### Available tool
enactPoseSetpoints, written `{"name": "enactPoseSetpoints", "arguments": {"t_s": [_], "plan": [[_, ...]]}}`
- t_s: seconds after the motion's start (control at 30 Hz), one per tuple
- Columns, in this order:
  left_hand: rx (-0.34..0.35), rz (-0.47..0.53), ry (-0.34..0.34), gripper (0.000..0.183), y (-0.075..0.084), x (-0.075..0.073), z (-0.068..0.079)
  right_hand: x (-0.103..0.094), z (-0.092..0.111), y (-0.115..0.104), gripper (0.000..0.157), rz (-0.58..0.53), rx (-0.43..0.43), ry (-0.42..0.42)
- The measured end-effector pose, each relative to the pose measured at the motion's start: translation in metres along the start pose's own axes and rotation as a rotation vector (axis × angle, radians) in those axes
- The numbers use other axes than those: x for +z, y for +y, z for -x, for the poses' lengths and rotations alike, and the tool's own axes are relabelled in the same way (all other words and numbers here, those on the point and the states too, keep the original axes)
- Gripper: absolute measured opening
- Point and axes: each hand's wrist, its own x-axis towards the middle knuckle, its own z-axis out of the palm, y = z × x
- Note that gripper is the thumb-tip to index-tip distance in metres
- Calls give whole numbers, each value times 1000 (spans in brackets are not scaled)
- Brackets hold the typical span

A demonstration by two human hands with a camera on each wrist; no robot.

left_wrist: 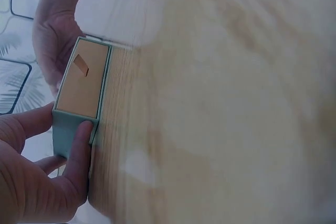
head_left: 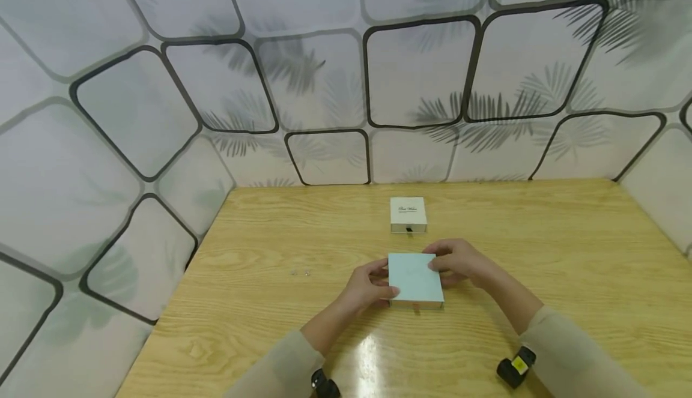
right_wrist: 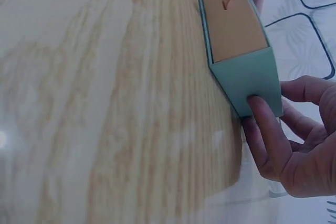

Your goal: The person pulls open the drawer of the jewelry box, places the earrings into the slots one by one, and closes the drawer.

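Note:
Both hands hold a pale mint-green drawer box (head_left: 415, 278) from opposite sides, low over the wooden table. My left hand (head_left: 367, 289) grips its left side, thumb on the top near the front corner. On the other side my right hand (head_left: 459, 263) holds the right edge, its thumb lying on the lid. In the left wrist view the box's orange-tan drawer front (left_wrist: 84, 80) shows a small pull tab (left_wrist: 81, 65). The right wrist view shows my right fingers (right_wrist: 268, 129) against the green side wall (right_wrist: 252, 80). The drawer sits inside its sleeve.
A smaller white box (head_left: 408, 215) with dark lettering and a black tab stands behind the green one. Two tiny shiny pieces (head_left: 300, 272) lie to the left on the wooden table (head_left: 243, 326). A patterned wall covering (head_left: 324, 86) rises behind the table's far edge.

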Motion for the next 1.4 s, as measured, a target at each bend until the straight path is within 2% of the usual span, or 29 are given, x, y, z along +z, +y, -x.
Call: {"name": "enactPoseSetpoints", "arguments": {"t_s": [0.27,0.4,0.63,0.8,1.03,1.2,1.4], "plan": [[0,1,19,61,-6,0,-1,-3,-4,8,43,-79,26,3],[-9,-2,13,61,-8,-4,0,-3,-5,7,46,-84,15,-9],[-43,-24,-16,58,-4,-15,15,-2,-6,8,47,-24,21,18],[-54,-11,-25,54,-4,-23,21,-3,-6,9,45,-25,23,25],[-129,-54,5,34,-2,-22,29,-3,-6,9,44,-19,7,13],[-214,2,-46,29,-5,-15,35,-2,-6,8,44,-19,18,17],[-312,182,-117,28,-10,-7,37,-1,-6,7,44,-6,16,17]]}}
